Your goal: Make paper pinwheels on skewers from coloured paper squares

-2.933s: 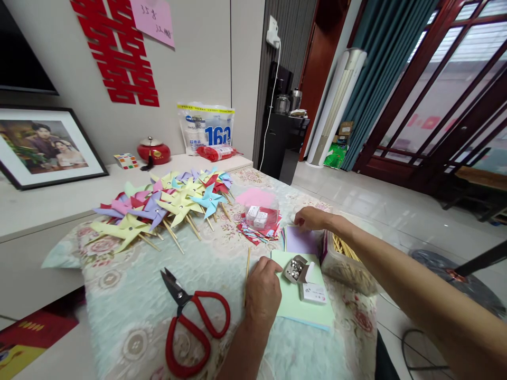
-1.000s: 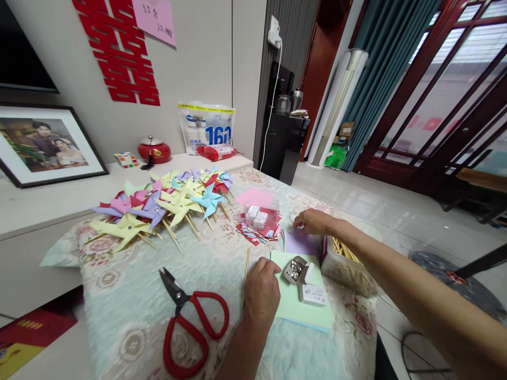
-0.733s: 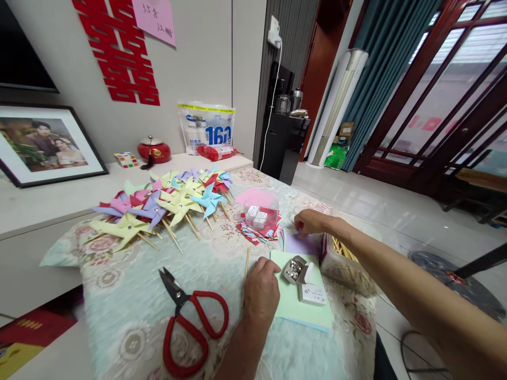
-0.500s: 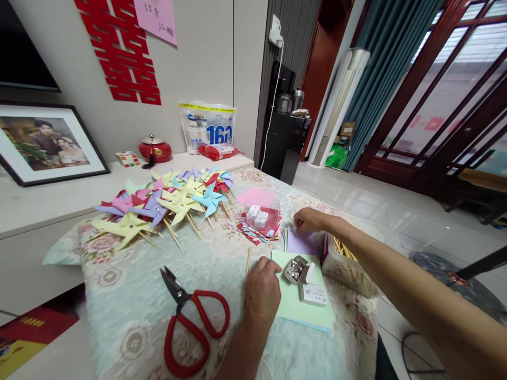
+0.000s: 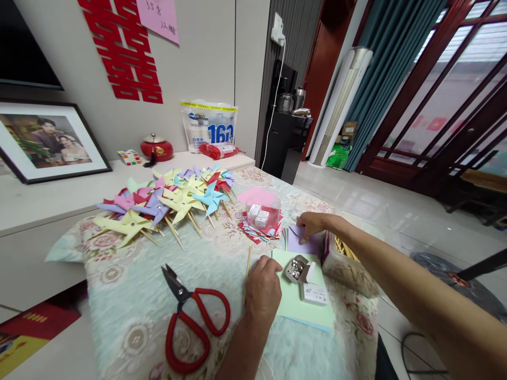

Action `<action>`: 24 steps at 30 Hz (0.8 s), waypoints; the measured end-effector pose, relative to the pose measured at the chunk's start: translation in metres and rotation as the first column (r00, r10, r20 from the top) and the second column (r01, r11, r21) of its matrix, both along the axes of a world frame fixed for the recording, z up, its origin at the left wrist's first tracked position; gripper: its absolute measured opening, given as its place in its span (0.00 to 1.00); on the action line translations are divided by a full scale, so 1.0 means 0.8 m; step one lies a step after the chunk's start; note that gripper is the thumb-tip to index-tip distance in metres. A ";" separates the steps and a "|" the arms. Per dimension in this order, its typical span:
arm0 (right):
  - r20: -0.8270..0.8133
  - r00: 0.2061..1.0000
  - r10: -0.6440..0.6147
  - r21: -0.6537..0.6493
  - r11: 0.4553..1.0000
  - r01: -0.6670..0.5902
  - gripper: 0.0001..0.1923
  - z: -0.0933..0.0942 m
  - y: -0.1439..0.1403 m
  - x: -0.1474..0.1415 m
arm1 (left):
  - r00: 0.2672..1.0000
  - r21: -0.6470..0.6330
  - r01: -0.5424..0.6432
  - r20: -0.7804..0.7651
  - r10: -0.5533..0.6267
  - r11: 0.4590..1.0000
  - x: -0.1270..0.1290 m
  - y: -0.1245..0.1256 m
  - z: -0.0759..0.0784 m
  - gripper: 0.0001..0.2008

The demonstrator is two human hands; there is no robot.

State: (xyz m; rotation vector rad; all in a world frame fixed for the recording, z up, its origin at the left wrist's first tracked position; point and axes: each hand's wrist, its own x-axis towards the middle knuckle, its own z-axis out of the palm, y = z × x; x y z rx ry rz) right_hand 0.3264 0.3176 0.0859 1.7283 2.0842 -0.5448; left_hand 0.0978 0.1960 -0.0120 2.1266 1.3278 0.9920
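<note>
- Purple paper sheet (image 5: pixel 298 244), centre right of the frame, is pinched at its corner by the right hand (image 5: pixel 311 224).
- Left hand (image 5: pixel 262 289), fingers curled loosely, rests on the green paper's (image 5: pixel 295 305) edge beside a wooden stick (image 5: pixel 247 266).

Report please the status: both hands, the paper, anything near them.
Left hand flat on green sheet, beside wooden stick. Right hand pinching purple sheet, corner lifted. Open pin box sits on the green sheet between the hands.

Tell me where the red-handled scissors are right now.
In the head view, the red-handled scissors lie open on the floral tablecloth near its front edge, just left of the left hand, which rests by a thin wooden stick.
</note>
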 end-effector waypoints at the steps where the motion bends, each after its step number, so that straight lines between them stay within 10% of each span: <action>1: 0.002 1.000 -0.001 0.006 1.000 0.001 0.17 0.000 -0.001 -0.002 | 1.000 0.002 0.000 0.001 0.000 1.000 0.000 0.000 0.000 0.18; 24: -0.092 0.995 -0.030 0.273 0.961 0.054 0.10 0.030 -0.011 0.005 | 1.000 -0.016 -0.015 0.026 0.015 1.000 0.000 0.002 0.000 0.18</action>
